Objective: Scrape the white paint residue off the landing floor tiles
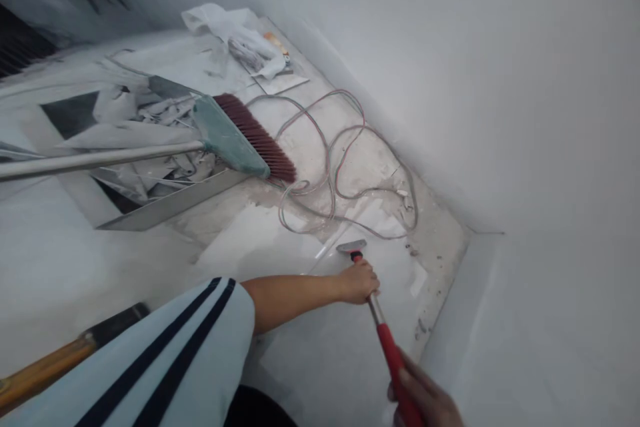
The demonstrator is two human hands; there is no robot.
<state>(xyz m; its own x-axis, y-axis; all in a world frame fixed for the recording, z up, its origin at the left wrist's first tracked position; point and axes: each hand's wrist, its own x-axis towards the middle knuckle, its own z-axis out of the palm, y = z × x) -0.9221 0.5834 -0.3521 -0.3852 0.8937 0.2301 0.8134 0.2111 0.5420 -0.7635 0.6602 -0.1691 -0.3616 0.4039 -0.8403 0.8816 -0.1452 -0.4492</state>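
A long-handled floor scraper (377,311) slants across the lower middle, its flat grey blade up at the far end near the pale floor. My left hand (358,281) is closed round the shaft just below the scraper's head. Lower down, at the bottom edge of the view, my right hand (429,392) grips the red handle, its fingers partly hidden. Beyond the blade, a thin cable (330,195) lies in loose loops on the floor. Whether the blade touches the floor, I cannot tell.
A broom (227,137) with dark red bristles lies over a metal dustpan (173,203) heaped with debris. Crumpled white sheeting (235,33) rests against the wall (450,80). The walls meet in a corner at the right. A wooden-handled tool (50,370) shows at lower left.
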